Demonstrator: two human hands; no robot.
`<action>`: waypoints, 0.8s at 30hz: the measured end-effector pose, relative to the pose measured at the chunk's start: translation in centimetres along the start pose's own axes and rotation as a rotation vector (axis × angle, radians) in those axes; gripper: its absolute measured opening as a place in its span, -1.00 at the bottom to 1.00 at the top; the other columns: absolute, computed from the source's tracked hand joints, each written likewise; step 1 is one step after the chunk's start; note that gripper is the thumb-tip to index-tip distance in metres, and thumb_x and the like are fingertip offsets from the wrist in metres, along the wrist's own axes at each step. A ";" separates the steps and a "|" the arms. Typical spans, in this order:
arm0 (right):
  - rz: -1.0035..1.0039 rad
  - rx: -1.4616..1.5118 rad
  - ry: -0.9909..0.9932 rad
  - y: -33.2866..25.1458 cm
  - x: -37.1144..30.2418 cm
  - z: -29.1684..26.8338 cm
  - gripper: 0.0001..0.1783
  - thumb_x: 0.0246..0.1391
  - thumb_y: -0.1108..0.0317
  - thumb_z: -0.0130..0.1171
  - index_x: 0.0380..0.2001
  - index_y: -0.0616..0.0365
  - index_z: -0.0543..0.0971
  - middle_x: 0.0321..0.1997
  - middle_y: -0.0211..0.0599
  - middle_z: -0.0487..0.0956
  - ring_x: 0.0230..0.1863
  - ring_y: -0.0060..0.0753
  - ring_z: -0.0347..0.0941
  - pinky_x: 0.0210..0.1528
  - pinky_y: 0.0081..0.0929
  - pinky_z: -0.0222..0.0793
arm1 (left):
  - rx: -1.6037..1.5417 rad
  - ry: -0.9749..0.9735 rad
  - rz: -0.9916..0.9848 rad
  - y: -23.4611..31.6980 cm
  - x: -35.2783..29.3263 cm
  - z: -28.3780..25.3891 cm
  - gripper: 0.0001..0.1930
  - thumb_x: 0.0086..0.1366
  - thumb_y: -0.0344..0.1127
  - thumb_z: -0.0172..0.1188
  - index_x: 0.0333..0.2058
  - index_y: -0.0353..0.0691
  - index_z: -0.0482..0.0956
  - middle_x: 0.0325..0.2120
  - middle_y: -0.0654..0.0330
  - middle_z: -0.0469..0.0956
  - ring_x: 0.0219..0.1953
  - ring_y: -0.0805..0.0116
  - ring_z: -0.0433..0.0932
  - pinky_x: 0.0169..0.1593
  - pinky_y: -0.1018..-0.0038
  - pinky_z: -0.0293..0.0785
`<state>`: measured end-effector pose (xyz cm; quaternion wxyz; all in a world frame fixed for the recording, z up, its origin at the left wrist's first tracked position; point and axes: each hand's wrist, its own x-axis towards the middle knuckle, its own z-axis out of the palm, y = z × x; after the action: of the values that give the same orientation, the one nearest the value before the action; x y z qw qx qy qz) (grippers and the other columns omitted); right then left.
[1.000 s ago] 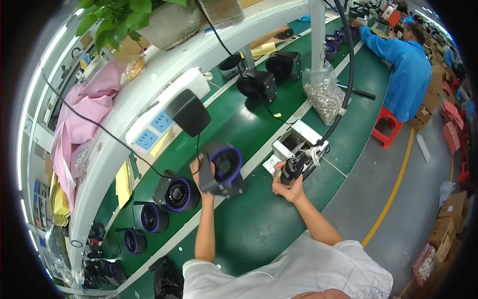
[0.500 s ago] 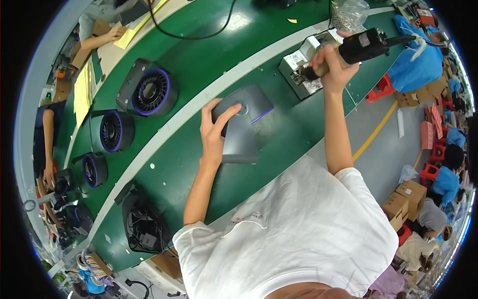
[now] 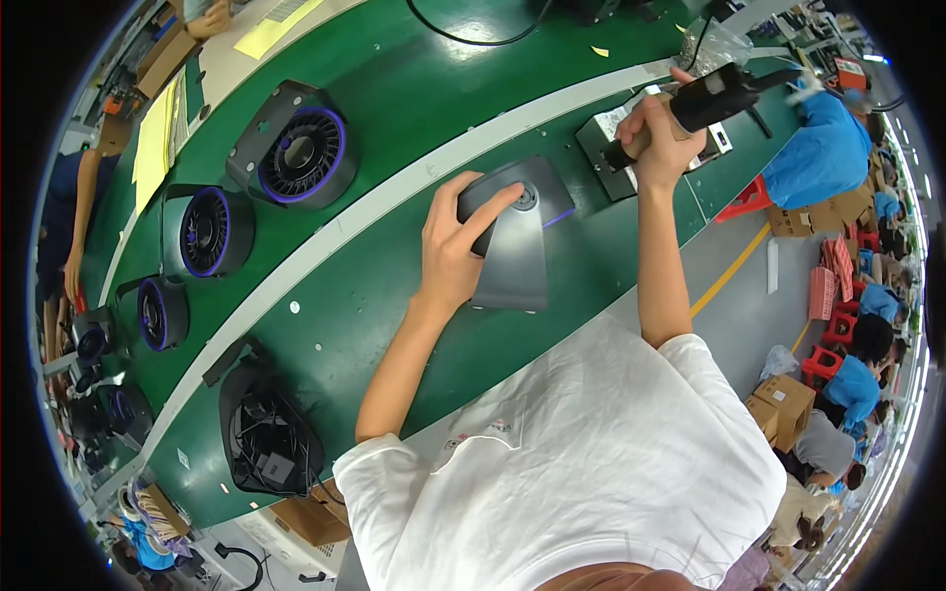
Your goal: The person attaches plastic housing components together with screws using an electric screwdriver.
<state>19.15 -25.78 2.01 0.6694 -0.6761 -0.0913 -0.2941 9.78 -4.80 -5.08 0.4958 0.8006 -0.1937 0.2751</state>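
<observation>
My left hand [image 3: 455, 241] grips a smooth grey plastic housing [image 3: 517, 261] lying on the green bench, its index finger stretched to a round recess near the wide far end. A purple strip runs along the housing's right edge. In my right hand [image 3: 662, 146] is an electric screwdriver [image 3: 711, 98] with a black rear part, held tilted. Its dark nose end points left over a metal box-like screw feeder [image 3: 596, 133], partly hidden under the hand. The bit tip is too small to make out.
Black round fan units with purple rings [image 3: 307, 158] stand along the far left bench, beyond a pale raised strip [image 3: 345, 225]. An open black shell with wires [image 3: 271, 438] lies at the near left. A bag of small parts [image 3: 714, 49] sits behind the feeder. Other people work on both sides.
My left hand and the housing have shifted right, nearer the feeder. The screwdriver has come slightly nearer to me, still held over the feeder. The whole view has turned a little.
</observation>
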 end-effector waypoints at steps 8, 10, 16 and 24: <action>0.033 0.414 -0.293 -7.1 -1.0 5.1 -0.55 0.02 0.45 -0.08 0.02 0.31 0.16 -0.77 -0.26 0.24 -0.82 -0.42 0.19 -0.73 -0.42 0.23 | -0.012 -0.021 -0.014 -0.1 0.3 0.1 -0.40 -0.24 -0.43 0.34 -0.08 0.01 0.55 -0.14 -0.01 0.38 -0.16 0.03 0.43 -0.15 0.26 0.42; 0.006 0.386 -0.359 -7.4 -1.5 6.1 -0.54 0.02 0.46 -0.09 0.02 0.30 0.15 -0.76 -0.25 0.25 -0.82 -0.43 0.19 -0.74 -0.43 0.23 | -0.011 -0.020 -0.018 0.0 0.3 0.2 -0.40 -0.24 -0.43 0.34 -0.07 0.02 0.55 -0.14 -0.01 0.38 -0.15 0.03 0.43 -0.14 0.26 0.42; -0.050 0.379 -0.383 -6.4 -2.4 6.7 -0.56 0.04 0.46 -0.09 0.01 0.30 0.15 -0.76 -0.23 0.27 -0.82 -0.44 0.20 -0.74 -0.43 0.23 | -0.007 -0.019 -0.009 -0.1 0.4 0.3 -0.39 -0.23 -0.43 0.31 -0.05 0.03 0.53 -0.15 0.02 0.38 -0.16 0.05 0.42 -0.14 0.26 0.41; -0.134 0.433 -0.561 -6.1 -2.5 6.7 -0.56 0.09 0.43 -0.07 0.02 0.32 0.13 -0.75 -0.22 0.29 -0.81 -0.44 0.20 -0.73 -0.43 0.25 | -0.017 -0.015 -0.012 -0.3 0.3 0.3 -0.40 -0.22 -0.42 0.31 -0.05 0.04 0.54 -0.15 0.04 0.37 -0.18 0.07 0.42 -0.16 0.27 0.41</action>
<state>15.82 -18.15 6.34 0.7251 -0.5657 -0.3757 -0.1141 10.22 -4.96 -5.23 0.5027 0.7997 -0.1950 0.2643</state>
